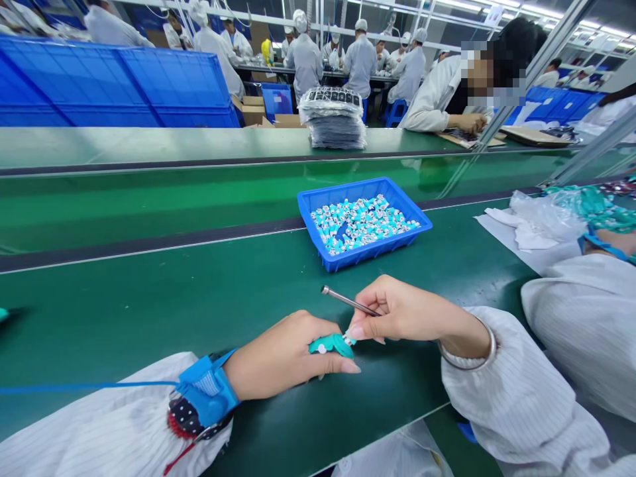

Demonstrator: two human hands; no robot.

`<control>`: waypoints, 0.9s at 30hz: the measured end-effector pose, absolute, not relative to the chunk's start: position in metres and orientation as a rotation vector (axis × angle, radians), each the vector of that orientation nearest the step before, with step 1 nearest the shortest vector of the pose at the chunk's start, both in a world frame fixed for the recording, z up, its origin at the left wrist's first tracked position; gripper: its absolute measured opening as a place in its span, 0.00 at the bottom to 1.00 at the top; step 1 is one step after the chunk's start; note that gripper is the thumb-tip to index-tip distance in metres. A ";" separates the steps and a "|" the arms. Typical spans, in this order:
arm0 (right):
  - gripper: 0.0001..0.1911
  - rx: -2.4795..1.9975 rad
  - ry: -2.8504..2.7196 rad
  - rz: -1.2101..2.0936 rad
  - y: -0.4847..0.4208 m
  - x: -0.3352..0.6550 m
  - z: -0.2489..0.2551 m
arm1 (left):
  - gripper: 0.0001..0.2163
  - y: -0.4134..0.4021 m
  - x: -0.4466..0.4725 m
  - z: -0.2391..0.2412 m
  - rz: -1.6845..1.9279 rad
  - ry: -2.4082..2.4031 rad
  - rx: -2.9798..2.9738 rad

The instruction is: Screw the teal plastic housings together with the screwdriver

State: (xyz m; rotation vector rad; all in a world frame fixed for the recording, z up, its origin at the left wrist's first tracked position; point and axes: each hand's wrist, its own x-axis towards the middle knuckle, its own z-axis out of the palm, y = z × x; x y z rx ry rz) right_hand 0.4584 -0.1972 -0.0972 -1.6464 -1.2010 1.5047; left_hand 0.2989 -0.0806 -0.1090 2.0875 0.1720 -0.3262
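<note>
My left hand is closed around a teal curved plastic piece with a white round spot, held just above the green bench. Between the thumb and forefinger of my right hand is a small white-and-teal part, touching or very close to the end of the teal piece. That same hand also keeps a thin metal rod tool in its fingers, its blunt end pointing up and left. Beyond my hands stands a blue tray of many small teal-and-white parts.
A green conveyor runs behind the bench. On its far side sit a plastic-wrapped stack and blue bins. At right are plastic bags and a neighbour's sleeve. A blue cord trails from my left wrist.
</note>
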 end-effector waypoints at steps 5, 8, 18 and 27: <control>0.17 -1.578 -1.155 1.558 -0.195 0.458 -0.106 | 0.17 -0.081 0.298 -0.112 -0.362 0.207 2.072; 0.17 -1.548 -1.105 1.559 -0.193 0.455 -0.112 | 0.18 -0.080 0.297 -0.112 -0.362 0.222 2.146; 0.17 -1.434 -0.957 1.557 -0.195 0.457 -0.126 | 0.18 -0.086 0.299 -0.119 -0.449 0.364 1.783; 0.21 -1.486 -0.743 1.021 -0.260 0.459 -0.128 | 0.28 -0.099 0.285 -0.149 -0.439 0.567 1.274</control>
